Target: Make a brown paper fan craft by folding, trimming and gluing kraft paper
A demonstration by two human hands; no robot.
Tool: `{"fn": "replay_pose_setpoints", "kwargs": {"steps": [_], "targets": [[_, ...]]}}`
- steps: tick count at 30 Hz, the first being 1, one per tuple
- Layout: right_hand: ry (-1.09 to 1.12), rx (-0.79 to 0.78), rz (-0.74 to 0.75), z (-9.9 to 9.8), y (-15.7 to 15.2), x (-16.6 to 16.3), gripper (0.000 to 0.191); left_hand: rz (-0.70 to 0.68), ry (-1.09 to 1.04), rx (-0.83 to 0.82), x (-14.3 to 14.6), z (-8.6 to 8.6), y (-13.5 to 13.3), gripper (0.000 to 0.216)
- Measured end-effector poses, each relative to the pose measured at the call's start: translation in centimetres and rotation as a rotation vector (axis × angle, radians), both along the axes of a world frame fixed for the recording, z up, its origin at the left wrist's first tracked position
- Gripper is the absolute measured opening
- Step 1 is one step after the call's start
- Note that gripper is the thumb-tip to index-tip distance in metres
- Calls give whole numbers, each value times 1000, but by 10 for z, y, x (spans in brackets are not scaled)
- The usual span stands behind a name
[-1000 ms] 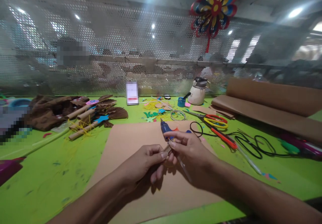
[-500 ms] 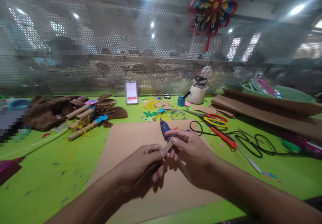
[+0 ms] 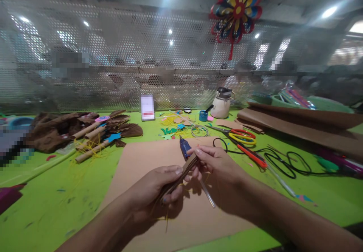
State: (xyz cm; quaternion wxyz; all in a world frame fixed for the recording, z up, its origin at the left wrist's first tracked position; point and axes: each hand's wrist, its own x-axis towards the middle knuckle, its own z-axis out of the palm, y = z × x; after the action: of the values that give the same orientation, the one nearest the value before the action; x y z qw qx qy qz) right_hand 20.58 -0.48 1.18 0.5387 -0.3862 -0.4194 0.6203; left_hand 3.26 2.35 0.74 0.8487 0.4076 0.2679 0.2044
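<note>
My left hand point(image 3: 154, 184) and right hand point(image 3: 221, 162) have moved slightly apart, baring more folded brown paper point(image 3: 187, 166); fingers closed on it, both ends pinched, above tan sheet point(image 3: 133, 157).

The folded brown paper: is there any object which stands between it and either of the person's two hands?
Nothing visible does. The left hand grips the lower part of the folded brown paper, and the fingers of the right hand are at its upper end. The blue glue gun lies beyond, not between them.
</note>
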Motion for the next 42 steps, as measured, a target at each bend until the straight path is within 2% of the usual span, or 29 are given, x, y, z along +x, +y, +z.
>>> {"fn": "replay_pose_setpoints", "kwargs": {"steps": [6,13,18,22,27,32,37,42], "targets": [[-31,36,121,-12,18,13,36,-31,-9,-30,-2,1,0,20],[-17,59,89,-15,23,14,43,-27,-15,-54,-1,5,-1,25],[-21,13,87,-9,16,10,40,-51,-18,-73,-3,3,0,27],[11,-53,0,2,1,1,34,-36,-9,-57,-3,1,0,23],[4,-33,-33,5,-3,-1,34,-13,-18,-48,-2,2,-1,20],[-97,-11,74,-5,14,13,33,-1,-23,-5,-2,2,0,19],[-53,56,61,-3,20,22,27,20,-3,56,-3,3,-1,17],[-161,80,294,4,26,41,15,-14,-8,45,-5,4,-3,17]]}}
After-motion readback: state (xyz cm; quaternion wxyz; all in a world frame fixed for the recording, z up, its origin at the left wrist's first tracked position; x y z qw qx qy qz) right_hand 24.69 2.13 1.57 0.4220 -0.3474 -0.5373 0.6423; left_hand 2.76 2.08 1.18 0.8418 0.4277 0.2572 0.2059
